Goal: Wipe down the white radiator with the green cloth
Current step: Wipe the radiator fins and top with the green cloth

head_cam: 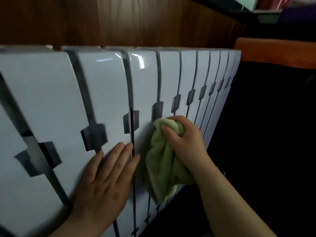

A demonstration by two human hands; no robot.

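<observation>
The white radiator (pixel 51 93) fills the left and middle of the view, its glossy sections separated by dark slots. My right hand (pixel 186 142) grips the bunched green cloth (pixel 162 165) and presses it against the radiator's front, around the middle sections. The cloth's loose end hangs down below the hand. My left hand (pixel 106 182) lies flat on the radiator face just left of the cloth, fingers straight and spread, fingertips pointing up and to the right.
A dark wooden panel (pixel 119 21) rises behind the radiator. An orange wooden edge (pixel 277 50) sits past the radiator's right end, with a dark area below it. Shelving with items shows at the top right.
</observation>
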